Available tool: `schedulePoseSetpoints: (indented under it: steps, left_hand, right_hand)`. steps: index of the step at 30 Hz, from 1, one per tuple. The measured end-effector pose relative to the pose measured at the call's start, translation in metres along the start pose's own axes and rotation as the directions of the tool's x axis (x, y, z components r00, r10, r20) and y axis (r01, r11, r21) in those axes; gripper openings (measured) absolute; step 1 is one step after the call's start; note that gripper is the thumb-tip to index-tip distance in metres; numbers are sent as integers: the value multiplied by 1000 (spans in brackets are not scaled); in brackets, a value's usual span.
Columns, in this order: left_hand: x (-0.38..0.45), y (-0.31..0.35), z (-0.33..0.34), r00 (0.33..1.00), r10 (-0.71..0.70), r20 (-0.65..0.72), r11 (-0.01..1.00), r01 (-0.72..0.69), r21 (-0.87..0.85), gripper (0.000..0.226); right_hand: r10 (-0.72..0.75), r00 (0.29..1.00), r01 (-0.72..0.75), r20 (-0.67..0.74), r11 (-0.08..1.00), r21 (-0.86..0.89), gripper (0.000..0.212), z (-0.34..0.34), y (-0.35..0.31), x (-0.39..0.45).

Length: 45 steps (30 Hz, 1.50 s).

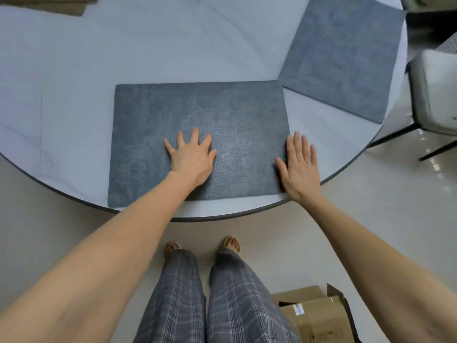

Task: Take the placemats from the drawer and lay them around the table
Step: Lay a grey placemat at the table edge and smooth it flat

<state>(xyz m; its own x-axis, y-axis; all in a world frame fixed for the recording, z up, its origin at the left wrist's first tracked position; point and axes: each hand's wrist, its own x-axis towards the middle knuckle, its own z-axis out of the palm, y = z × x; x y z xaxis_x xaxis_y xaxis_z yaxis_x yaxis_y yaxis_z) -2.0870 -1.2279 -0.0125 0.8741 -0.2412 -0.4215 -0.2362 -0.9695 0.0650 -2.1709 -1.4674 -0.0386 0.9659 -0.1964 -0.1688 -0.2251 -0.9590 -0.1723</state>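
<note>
A grey-blue placemat (153, 134) lies flat on the round white table (74, 82), close to the near edge in front of me. My left hand (191, 157) presses on it with fingers spread flat. My right hand (300, 167) lies flat with straight fingers at the mat's right edge, partly on the tabletop. A second grey-blue placemat (343, 58) lies on the table at the right, angled along the rim. The corner of a brownish mat (49, 4) shows at the far left top.
A light chair with dark legs (435, 95) stands to the right of the table. An open cardboard box (319, 315) sits on the tiled floor at my right foot. My legs and feet are just below the table's near edge.
</note>
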Motion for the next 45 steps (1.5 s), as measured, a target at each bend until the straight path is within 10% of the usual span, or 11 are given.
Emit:
schedulePoseSetpoints:
  steps: [10,15,24,31,36,39,45]
  left_hand:
    - [44,15,-53,994,-71,-87,994,78,78,35]
    - [93,44,-56,975,-101,-199,994,90,-65,43]
    - [129,37,-22,999,-11,35,991,15,-134,69]
    - [134,34,-21,999,1,43,989,5,-147,68]
    - [134,36,-18,999,7,33,987,-2,-160,66]
    - [133,35,-19,999,13,31,982,-7,-190,63]
    - [116,-2,-33,953,-33,-300,779,-164,-605,41]
  right_hand:
    - [-388,920,390,65,921,-22,64,13,-59,109]
    - [-368,930,369,25,929,-43,69,19,-49,103]
    - [-386,922,386,2,922,-32,66,15,-44,118]
    - [-44,997,43,-57,999,-15,60,-7,-3,193]
    - [-300,950,302,-87,953,6,60,4,-31,165]
    - [-98,991,103,-94,993,55,60,0,-18,181]
    - [-146,987,145,-65,989,-20,59,-9,-65,165]
